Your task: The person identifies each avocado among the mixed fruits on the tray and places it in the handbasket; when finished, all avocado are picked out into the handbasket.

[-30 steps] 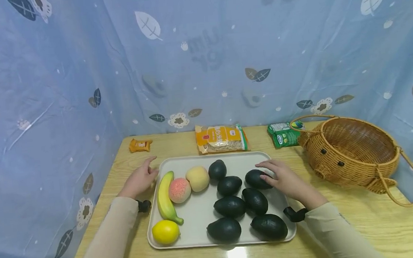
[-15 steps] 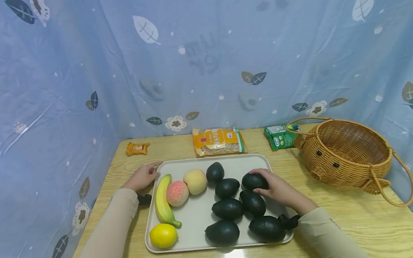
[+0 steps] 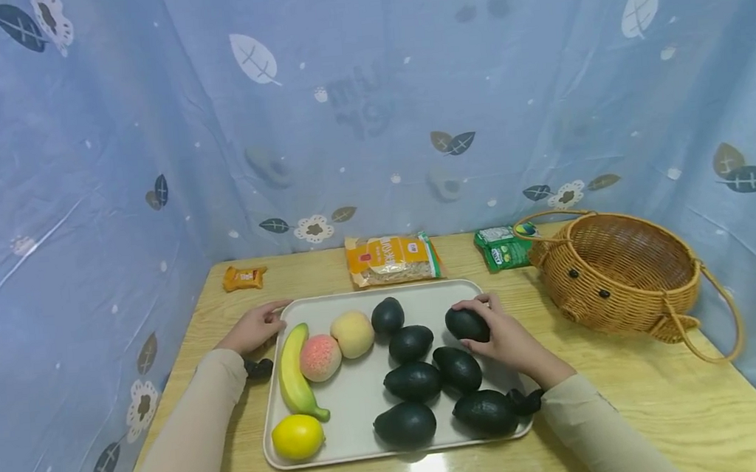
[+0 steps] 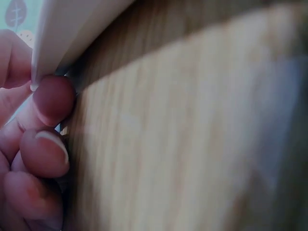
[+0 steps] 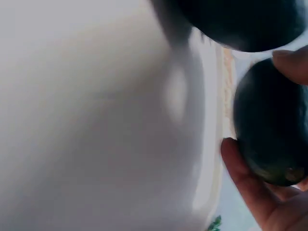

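At the upper right of the white tray (image 3: pixel 356 386), my right hand (image 3: pixel 502 334) grips a dark avocado (image 3: pixel 465 325). In the right wrist view, thumb and fingers curl round that avocado (image 5: pixel 269 120), which looks raised off the tray. My left hand (image 3: pixel 252 329) holds the tray's upper left corner. The left wrist view shows its fingertips (image 4: pixel 55 98) curled under the rim (image 4: pixel 60 38), with the thumb on the other side. Several more avocados (image 3: pixel 413 381) lie on the right half of the tray. To their left are a banana (image 3: pixel 295 372), a pink peach (image 3: pixel 321 357), a yellow peach (image 3: pixel 352 334) and a lemon (image 3: pixel 297 436).
A wicker basket (image 3: pixel 597 308) with an animal face and two handles stands right of the tray. Along the table's (image 3: pixel 631 401) back edge lie a small orange packet (image 3: pixel 244 277), an orange bag (image 3: pixel 393 259) and a green packet (image 3: pixel 504 247). A blue curtain (image 3: pixel 369 118) hangs behind.
My right hand has closed round the upper right avocado and lifted it slightly. My left hand has moved from beside the tray onto its corner. The head view has shifted a little.
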Demonstrator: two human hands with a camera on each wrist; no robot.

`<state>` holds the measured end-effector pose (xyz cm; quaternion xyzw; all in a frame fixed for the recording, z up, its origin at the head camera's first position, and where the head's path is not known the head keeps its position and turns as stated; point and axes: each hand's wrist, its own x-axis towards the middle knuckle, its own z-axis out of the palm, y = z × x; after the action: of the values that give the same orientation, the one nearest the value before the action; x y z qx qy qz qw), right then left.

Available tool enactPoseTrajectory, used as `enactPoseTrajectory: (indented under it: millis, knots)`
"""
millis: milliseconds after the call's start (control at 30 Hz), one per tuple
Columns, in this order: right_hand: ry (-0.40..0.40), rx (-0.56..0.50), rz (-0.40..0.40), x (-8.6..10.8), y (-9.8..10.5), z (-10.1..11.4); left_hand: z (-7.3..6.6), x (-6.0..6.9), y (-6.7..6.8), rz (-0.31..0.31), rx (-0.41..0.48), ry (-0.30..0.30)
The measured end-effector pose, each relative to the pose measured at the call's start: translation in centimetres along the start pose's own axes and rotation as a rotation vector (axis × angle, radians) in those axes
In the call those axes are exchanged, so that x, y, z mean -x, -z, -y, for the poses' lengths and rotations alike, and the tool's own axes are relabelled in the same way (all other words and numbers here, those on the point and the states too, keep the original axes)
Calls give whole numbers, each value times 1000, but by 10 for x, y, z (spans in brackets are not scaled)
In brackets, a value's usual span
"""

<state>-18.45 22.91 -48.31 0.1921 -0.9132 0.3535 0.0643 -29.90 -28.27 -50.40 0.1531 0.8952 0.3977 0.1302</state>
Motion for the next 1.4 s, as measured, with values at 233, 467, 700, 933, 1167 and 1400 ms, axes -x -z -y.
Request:
enactPoseTrajectory:
  millis: [233, 467, 700, 933, 1167, 1400]
  knots:
    - [48, 21, -192, -6, 32, 4, 6, -2, 0, -2, 48, 18]
    - [1, 120, -459, -8, 74, 1, 0, 1, -1, 0, 42, 41]
    - [-193, 131, -663, -5, 112, -4, -2, 3, -1, -17, 35, 57]
    - [-407, 144, -684, 3, 144, -17, -8, 4, -3, -18, 11, 37]
    - [-543, 156, -575, 6, 155, -33, -11, 5, -3, -27, -22, 27]
    - [-533, 201, -543, 10, 148, -34, -5, 3, -4, -37, -27, 18]
